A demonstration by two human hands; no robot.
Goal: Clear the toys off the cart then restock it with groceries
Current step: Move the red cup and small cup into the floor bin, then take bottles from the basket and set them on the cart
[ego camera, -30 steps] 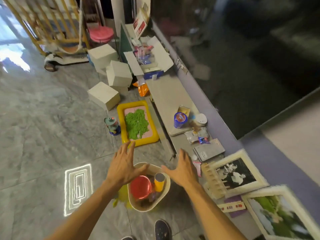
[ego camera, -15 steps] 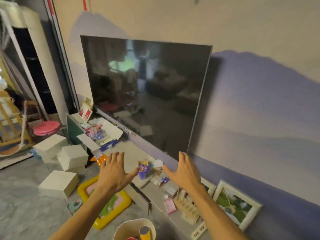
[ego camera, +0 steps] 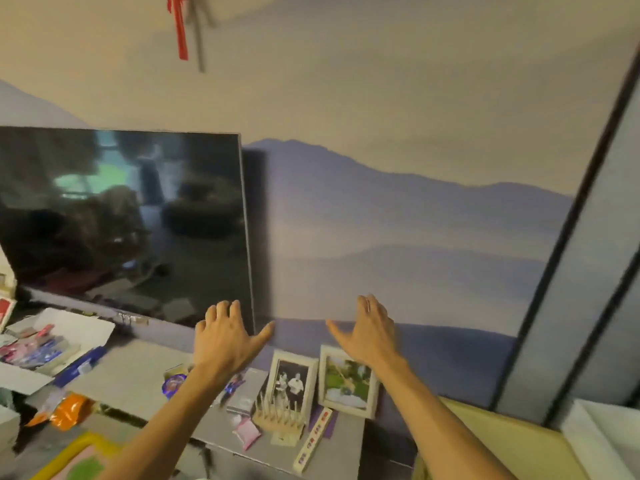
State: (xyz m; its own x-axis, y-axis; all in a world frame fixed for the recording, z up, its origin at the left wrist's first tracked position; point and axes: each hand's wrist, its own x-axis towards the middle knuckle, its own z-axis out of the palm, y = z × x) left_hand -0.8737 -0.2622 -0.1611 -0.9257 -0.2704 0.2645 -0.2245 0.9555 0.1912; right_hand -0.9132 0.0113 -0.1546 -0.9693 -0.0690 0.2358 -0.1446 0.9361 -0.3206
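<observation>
Yellow toy tray [ego camera: 86, 438] bottom-left, well below open left hand [ego camera: 225, 341].

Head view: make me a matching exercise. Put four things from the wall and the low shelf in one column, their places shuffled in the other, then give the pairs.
Things
1. television
2. red tassel
3. wooden rack
4. orange packet

Places
A. lower left, near the yellow tray
B. hanging at the top of the picture
C. in front of the black-and-white photo
D. against the wall, above the grey shelf

Pairs: 1-D, 2-B, 3-C, 4-A
</observation>
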